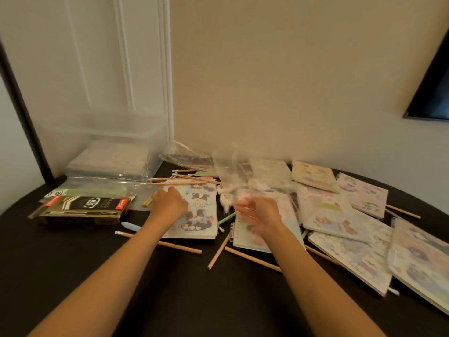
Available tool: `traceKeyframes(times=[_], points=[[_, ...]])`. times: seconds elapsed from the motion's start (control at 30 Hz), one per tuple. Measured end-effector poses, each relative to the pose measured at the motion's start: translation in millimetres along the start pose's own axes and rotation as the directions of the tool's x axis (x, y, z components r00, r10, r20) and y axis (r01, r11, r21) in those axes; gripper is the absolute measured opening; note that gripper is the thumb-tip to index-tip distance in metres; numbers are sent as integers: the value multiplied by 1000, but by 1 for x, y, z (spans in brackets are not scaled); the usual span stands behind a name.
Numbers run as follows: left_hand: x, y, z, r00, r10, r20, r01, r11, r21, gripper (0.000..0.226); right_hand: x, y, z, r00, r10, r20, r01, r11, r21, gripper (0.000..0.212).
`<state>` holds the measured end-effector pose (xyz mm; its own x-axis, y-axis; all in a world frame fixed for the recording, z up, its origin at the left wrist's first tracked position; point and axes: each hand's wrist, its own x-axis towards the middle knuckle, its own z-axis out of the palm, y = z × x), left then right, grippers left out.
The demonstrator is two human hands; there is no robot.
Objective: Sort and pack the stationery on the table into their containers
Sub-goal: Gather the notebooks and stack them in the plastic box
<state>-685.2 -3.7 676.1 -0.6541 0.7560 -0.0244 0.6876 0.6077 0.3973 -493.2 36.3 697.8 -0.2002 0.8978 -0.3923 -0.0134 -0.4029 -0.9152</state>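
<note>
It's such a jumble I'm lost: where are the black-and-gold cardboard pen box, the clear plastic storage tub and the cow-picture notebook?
Black-and-gold cardboard pen box [85,209]: head view, top face.
Clear plastic storage tub [109,134]: head view, front rim.
Cow-picture notebook [201,222]: head view, printed cover.

Dim, warm indoor light; soft shadows. Motion blur smears the right hand [261,215] and clear plastic bag [228,166]. Wide-angle bending at edges.

table [189,300] — matt black | pencils [179,246] — bare wood | box [109,135] clear plastic | notebooks [340,215] paper
</note>
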Motion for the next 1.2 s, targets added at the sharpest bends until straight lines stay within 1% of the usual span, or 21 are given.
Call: traceKeyframes(times=[0.07,0.1,0.2,0.27,0.3,0.37,0.43,0.53,0.6,0.67,0.7,0.77,0.8,0.87,0.97,1.03,1.1,1.2], points=[[4,-12,0,999,-34,-16,34,999,24,57,-5,0,4,999,-19,-46,15,995,-96,24],[7,-16,0,999,-43,-21,43,999,21,60,-6,1,5,995,-56,-79,44,988,-150,30],[13,-26,-1,997,-83,5,83,996,-41,66,-8,3,5,960,-244,-135,193,930,-312,49],[13,-30,-3,993,-111,25,113,990,-85,70,-7,3,6,940,-320,-117,258,892,-371,49],[13,-30,-6,990,-135,35,138,984,-114,73,-7,1,8,941,-323,-99,266,889,-373,47],[14,-31,-8,979,-190,72,201,953,-225,75,-4,-1,12,959,-274,-75,231,906,-353,42],[19,-34,-10,971,-200,132,236,900,-367,67,0,-1,16,973,-228,-45,195,906,-376,39],[24,-32,-16,977,-136,162,204,810,-550,39,6,-1,18,975,-220,-2,196,870,-453,44],[27,-27,-24,978,-92,186,194,727,-659,33,9,-3,19,968,-252,2,224,857,-464,48],[30,-21,-32,967,-56,247,228,624,-748,30,12,-7,20,961,-277,-1,248,859,-448,51],[30,-18,-37,954,-51,296,270,577,-771,25,13,-9,22,957,-290,-7,259,865,-430,50],[30,-15,-44,922,-59,382,358,502,-788,5,15,-15,24,948,-318,-29,280,871,-403,44],[29,-14,-47,909,-64,412,392,469,-792,5,15,-17,24,944,-326,-39,284,871,-401,40],[29,-15,-52,893,-58,447,430,405,-807,16,20,-21,25,941,-333,-57,282,868,-408,36],[27,-17,-61,875,22,484,453,316,-833,25,27,-25,28,950,-303,-82,247,883,-400,33],[25,-17,-65,877,62,477,444,280,-851,28,31,-25,28,958,-273,-89,221,898,-380,31],[21,-18,-69,881,79,466,431,271,-861,30,32,-24,27,968,-235,-90,189,916,-353,28],[18,-20,-72,890,85,448,408,290,-866,26,35,-20,25,975,-203,-87,168,937,-306,23]])
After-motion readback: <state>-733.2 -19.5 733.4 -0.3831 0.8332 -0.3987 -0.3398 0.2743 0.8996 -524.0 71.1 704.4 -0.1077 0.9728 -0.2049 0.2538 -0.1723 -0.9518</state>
